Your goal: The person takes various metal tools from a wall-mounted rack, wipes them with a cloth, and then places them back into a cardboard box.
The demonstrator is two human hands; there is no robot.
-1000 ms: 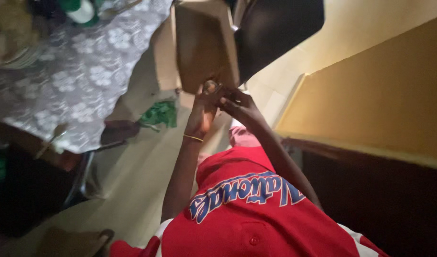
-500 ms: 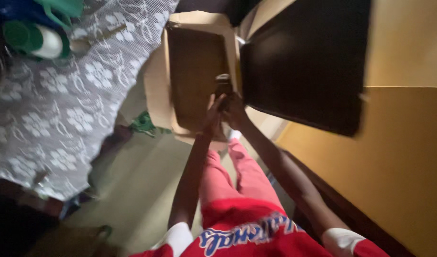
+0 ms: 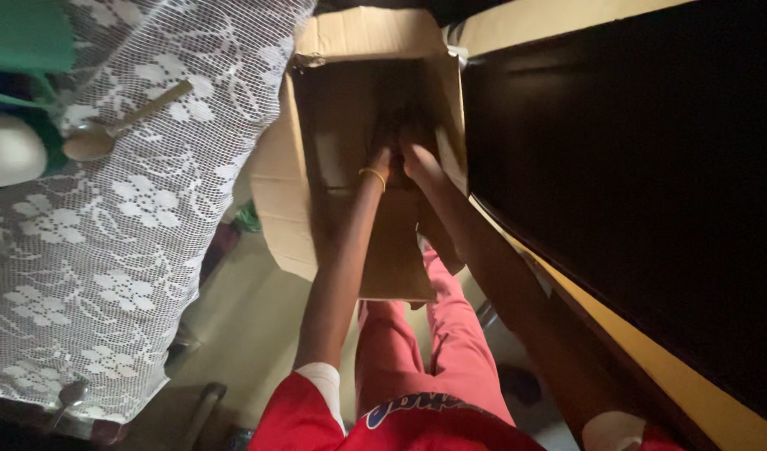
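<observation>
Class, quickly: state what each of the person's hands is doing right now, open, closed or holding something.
Left hand: reaching down into the cardboard box; grip cannot be told, fingers lost in shadow.
Right hand: also inside the box; grip cannot be told.

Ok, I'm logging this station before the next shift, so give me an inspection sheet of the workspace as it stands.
Surface: pale floor, dimly lit.
Job's things: open cardboard box on the floor, flaps up; inside too dark to tell contents.
Clutter: spoon and green-and-white cup on the white lace tablecloth.
Grippers: left hand and right hand both reach deep inside the box; grip cannot be told.
Cables: nothing seen.
Surroundings: dark cabinet on the right.
</observation>
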